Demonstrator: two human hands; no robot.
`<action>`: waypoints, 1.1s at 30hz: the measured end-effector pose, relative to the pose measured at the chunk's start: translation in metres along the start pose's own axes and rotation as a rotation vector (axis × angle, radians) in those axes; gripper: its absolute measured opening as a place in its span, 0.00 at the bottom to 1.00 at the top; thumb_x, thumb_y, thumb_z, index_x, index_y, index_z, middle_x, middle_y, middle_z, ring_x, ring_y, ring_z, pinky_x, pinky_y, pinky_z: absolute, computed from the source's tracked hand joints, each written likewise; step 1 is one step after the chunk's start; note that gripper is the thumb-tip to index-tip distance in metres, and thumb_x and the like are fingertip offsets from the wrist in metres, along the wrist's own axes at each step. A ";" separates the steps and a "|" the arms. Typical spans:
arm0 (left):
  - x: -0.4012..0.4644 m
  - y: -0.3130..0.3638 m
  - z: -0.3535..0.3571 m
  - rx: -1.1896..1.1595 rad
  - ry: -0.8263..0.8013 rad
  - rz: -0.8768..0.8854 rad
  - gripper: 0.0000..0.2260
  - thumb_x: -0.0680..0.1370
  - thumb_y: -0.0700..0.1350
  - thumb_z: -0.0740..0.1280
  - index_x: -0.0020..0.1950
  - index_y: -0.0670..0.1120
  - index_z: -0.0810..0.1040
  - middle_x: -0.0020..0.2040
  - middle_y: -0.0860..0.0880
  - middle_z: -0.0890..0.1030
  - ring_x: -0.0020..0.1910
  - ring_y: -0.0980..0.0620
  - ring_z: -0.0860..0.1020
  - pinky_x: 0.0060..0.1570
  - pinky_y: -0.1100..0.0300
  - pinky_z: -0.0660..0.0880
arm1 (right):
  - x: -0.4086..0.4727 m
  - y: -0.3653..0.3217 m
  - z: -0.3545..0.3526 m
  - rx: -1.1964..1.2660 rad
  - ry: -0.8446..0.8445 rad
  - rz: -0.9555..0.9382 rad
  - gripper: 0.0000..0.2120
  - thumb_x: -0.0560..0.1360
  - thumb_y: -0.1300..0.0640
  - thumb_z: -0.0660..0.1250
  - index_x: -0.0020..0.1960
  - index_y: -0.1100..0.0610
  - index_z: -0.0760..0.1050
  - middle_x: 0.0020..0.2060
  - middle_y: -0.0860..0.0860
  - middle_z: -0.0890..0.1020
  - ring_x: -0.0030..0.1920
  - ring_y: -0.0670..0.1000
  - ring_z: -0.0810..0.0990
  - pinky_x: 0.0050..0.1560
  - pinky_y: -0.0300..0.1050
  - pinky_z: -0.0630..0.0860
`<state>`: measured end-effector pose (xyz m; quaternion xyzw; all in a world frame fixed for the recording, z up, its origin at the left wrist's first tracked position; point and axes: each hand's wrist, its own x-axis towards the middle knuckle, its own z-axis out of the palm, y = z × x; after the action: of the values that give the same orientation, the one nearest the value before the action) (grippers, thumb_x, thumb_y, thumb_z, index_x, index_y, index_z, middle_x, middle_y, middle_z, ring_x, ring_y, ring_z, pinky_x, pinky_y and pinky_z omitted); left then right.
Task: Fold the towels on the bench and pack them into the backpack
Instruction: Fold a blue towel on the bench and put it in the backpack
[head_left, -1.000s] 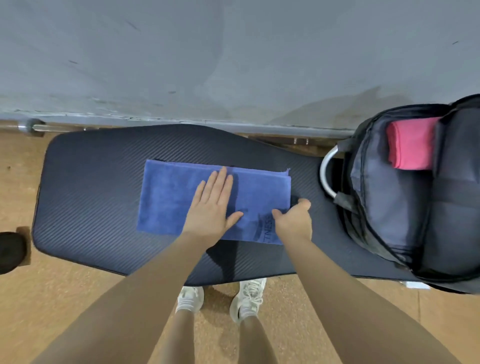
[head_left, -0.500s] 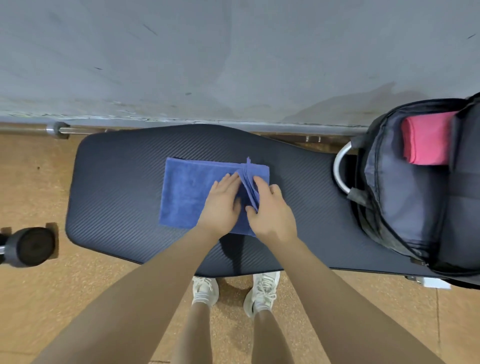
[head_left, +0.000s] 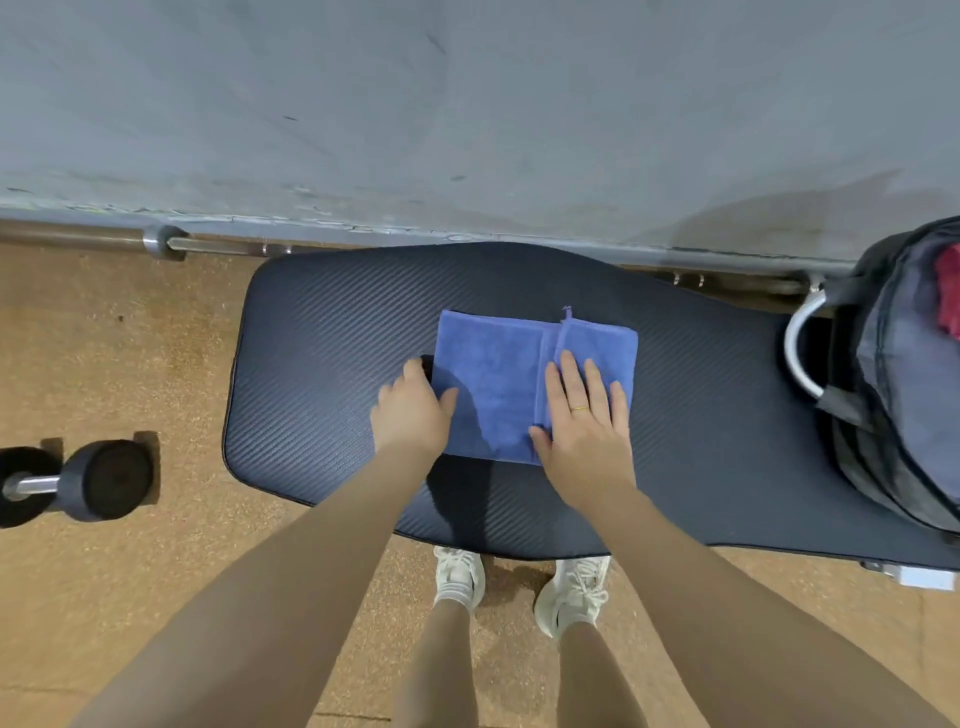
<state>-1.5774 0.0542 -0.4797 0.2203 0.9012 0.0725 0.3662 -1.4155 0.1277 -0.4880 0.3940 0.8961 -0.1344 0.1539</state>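
Fingers (head_left: 571, 379) of the right hand (head_left: 584, 421) lie straight and slightly spread, pressing flat on the right half of the blue towel (head_left: 493, 384), with a thin ring on one of them. Its forearm runs in from about 5 o'clock. At the towel's left edge, around 9 o'clock from the cloth's middle, the left hand (head_left: 413, 410) has its thumb on top of the fabric and its fingers bent at the edge; whether they reach under the cloth cannot be told. Its forearm comes in from about 7 o'clock.

That towel lies folded in the middle of the dark bench (head_left: 322, 364), a raised fold line running down it just left of the right hand. At the bench's 3 o'clock end stands the open backpack (head_left: 904, 395), with a red-pink towel (head_left: 948, 301) showing inside and a white curved handle (head_left: 797, 353) beside it.

Half a second ago the two hands met near the towel's centre, the right one pinching the gathered end upright; now that end is laid down flat and the hands sit apart, one at each side. A second ago the towel lay longer, reaching further toward 3 o'clock. On the floor at 9 o'clock a dumbbell (head_left: 83, 483) shows more fully than before.
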 end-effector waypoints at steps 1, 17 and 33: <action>0.002 0.000 0.002 -0.030 -0.034 -0.017 0.21 0.78 0.49 0.62 0.67 0.41 0.64 0.60 0.42 0.75 0.61 0.41 0.71 0.58 0.47 0.70 | -0.001 0.004 0.005 -0.032 -0.017 -0.025 0.30 0.71 0.47 0.65 0.68 0.62 0.67 0.67 0.57 0.73 0.66 0.60 0.72 0.68 0.58 0.64; -0.043 0.049 -0.007 -0.557 -0.225 0.429 0.16 0.74 0.38 0.66 0.59 0.48 0.69 0.56 0.51 0.72 0.48 0.53 0.74 0.49 0.61 0.72 | 0.012 0.033 -0.054 1.215 -0.202 0.237 0.22 0.78 0.71 0.54 0.72 0.61 0.61 0.70 0.52 0.66 0.69 0.45 0.63 0.68 0.38 0.60; -0.033 0.093 0.061 0.475 -0.077 0.855 0.11 0.73 0.47 0.62 0.49 0.44 0.81 0.51 0.47 0.81 0.48 0.46 0.80 0.45 0.55 0.75 | -0.014 0.086 -0.021 1.050 -0.107 0.182 0.43 0.75 0.59 0.66 0.76 0.50 0.37 0.73 0.53 0.56 0.64 0.55 0.72 0.61 0.54 0.73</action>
<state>-1.4826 0.1203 -0.4760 0.6503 0.7076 0.0007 0.2763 -1.3458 0.1828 -0.4738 0.4866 0.6614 -0.5706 -0.0075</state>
